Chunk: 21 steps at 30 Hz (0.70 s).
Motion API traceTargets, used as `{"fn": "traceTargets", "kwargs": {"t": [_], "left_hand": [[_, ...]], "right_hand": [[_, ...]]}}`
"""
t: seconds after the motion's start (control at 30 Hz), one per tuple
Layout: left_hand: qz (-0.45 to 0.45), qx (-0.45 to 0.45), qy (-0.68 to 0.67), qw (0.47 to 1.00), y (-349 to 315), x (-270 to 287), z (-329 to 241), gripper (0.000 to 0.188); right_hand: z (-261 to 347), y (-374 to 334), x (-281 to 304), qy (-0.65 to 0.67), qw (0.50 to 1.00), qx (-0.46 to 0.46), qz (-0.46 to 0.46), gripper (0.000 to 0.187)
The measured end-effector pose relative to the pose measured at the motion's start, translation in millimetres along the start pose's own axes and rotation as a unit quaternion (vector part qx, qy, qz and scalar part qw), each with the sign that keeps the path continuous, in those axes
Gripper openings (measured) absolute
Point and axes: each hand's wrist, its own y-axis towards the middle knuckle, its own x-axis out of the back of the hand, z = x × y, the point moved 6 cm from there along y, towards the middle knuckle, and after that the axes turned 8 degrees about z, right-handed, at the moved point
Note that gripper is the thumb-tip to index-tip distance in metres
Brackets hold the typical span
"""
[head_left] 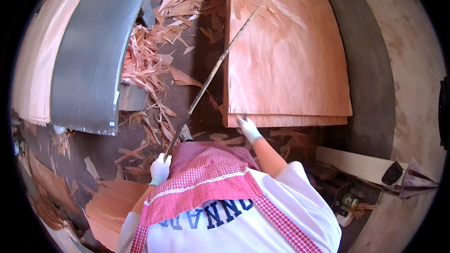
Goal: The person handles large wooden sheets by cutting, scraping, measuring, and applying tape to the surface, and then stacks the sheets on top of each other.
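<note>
Firm hold on the stick, unconfirmed hold on the sheets

The left grip [160, 167], a gloved hand, is closed around the near end of a long thin stick [211, 76]. The stick slants forward and to the right of that grip, its far end over the stack of wood sheets [290, 65]; contact there cannot be confirmed. The right grip [248, 128], also gloved, is at the stack's near edge, by its left corner. Its fingers are blurred; whether they pinch a sheet or merely touch cannot be told.

Handling, as judged: the stick appears light and fairly stiff, though held at one end it probably feels tip-heavy. A single sheet is likely light, floppy and prone to split along the grain; a smooth face may slip under gloves. The near edge, supported broadly, seems the sound place to take hold.

Edges: the stack's long left side runs forward from the right grip. Beyond the left grip, a floor passage littered with wood scraps [147, 56] separates the stack from a dark panel [91, 56]; swinging room looks greatest there, footing less assured
</note>
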Motion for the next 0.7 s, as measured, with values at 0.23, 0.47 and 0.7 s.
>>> {"fn": "traceTargets", "kwargs": {"t": [0.23,0.47,0.7], "left_hand": [[0.044,-0.007,0.080,0.996,11,86,78,0.031],[0.156,0.014,0.040,0.987,-50,152,169,0.028],[0.153,0.060,0.067,0.984,-25,165,247,0.023]], "right_hand": [[169,50,-193,0.020,0.987,0.135,-0.084,0.037],[-4,156,-291,-0.186,0.975,0.087,-0.084,0.030],[8,110,-335,-0.112,0.993,0.040,0.003,0.036]]}}
